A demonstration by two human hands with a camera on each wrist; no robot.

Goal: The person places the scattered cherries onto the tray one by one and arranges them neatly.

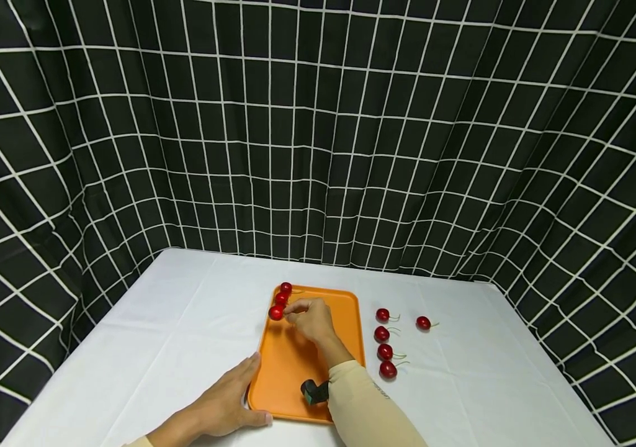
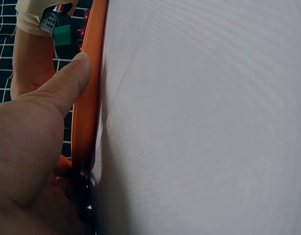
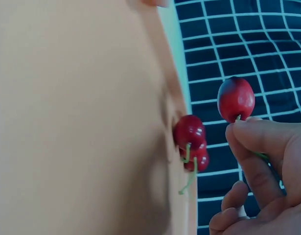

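Observation:
My right hand [image 1: 312, 318] pinches a red cherry [image 3: 236, 99] by its green stem between thumb and fingertips. In the right wrist view this cherry is held clear above the orange tray [image 1: 290, 372]. Two more cherries [image 3: 190, 131] sit close together on the tray, by its far left corner in the head view. At the tray's near left corner, my left hand [image 1: 227, 397] rests with its fingers along the left side and its thumb at the front edge. The left wrist view shows that thumb extended against the rim.
Right of the tray, several stemmed cherries [image 1: 385, 352] form a column on the white tablecloth [image 1: 491, 372]. One more cherry [image 1: 423, 323] lies farther right. A black curtain [image 1: 295, 124] with white grid lines surrounds the table. A dark device [image 1: 314, 392] is worn on my right wrist.

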